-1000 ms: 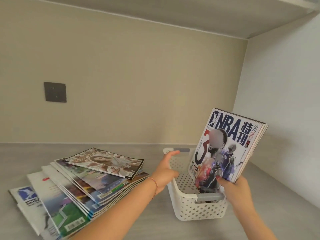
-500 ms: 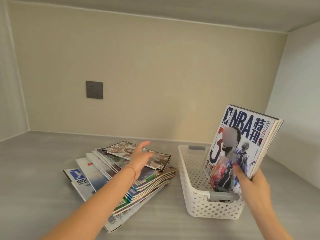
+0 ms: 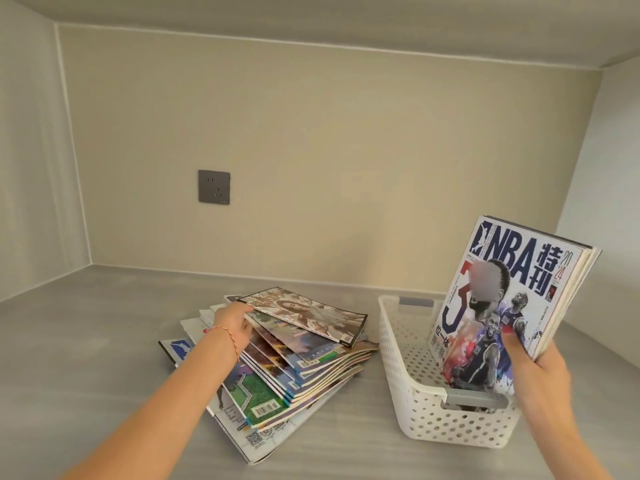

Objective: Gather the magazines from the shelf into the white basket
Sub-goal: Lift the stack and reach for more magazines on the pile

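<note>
Grey wood-grain shelf surface [image 3: 86,341] inside a beige alcove, dark grey wall socket [image 3: 214,186] on the back panel. Fanned, slanting pile of glossy magazines [image 3: 298,372] lying left of centre, well short of the back wall. Left hand [image 3: 232,322] at the pile's far left edge, fingers closed on the raised corner of the sepia-covered top magazine [image 3: 306,315]. Just right of the pile, white perforated plastic basket [image 3: 446,420] with grey handles. Right hand [image 3: 535,372] gripping a bundle of magazines fronted by a blue-and-white NBA cover [image 3: 512,292], standing tilted, lower edge inside the basket.
</note>
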